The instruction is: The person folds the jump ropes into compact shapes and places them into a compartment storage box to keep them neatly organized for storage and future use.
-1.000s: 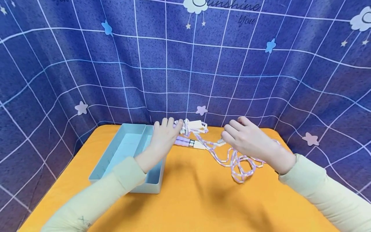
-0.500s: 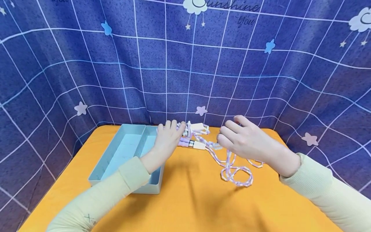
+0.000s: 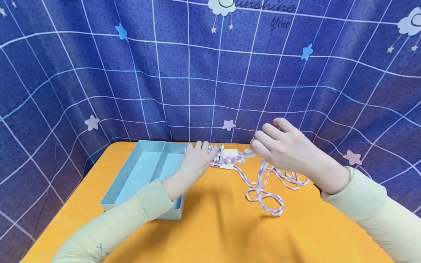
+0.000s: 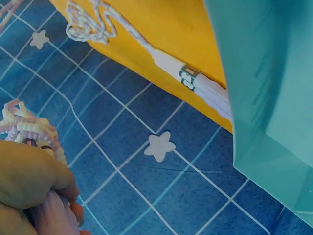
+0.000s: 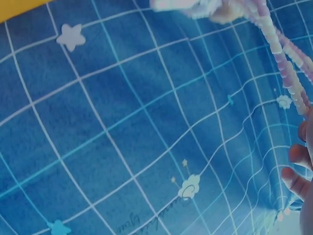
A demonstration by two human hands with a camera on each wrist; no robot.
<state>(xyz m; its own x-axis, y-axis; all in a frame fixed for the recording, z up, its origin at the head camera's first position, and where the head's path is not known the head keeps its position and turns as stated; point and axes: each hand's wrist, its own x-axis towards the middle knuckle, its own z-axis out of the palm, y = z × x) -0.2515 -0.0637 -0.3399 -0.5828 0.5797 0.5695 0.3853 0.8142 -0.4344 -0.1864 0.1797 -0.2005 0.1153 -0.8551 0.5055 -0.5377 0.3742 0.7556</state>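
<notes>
head view: a pale blue, two-compartment tray sits on a worktop with an orange-yellow covering. the person's left hand is at the tray's far right corner, that sleeve crossing over the tray's near right part. at its fingertips, just right of the tray, is a bundle of white and lilac beads, with white handle ends beside it. the right hand is raised well to the right of the tray, its fingers curled in a closed grip on beaded cord. one stretch runs from there back toward the bundle; others hang down into loose loops on the worktop, right of the tray. behind the tray hangs a blue curtain with white grid lines, stars and clouds.

left wrist view: the left hand's grip is closed, fingers wrapped round a lilac handle, with the beads bunched at its end. a second handle, white and lilac with a dark band, lies on the worktop just beside the tray; its cord leads away from the tray to a coil.

right wrist view: beaded strands reach the right hand's fingertips; most of that hand is cut off, so how tightly it holds cannot be told here.
</notes>
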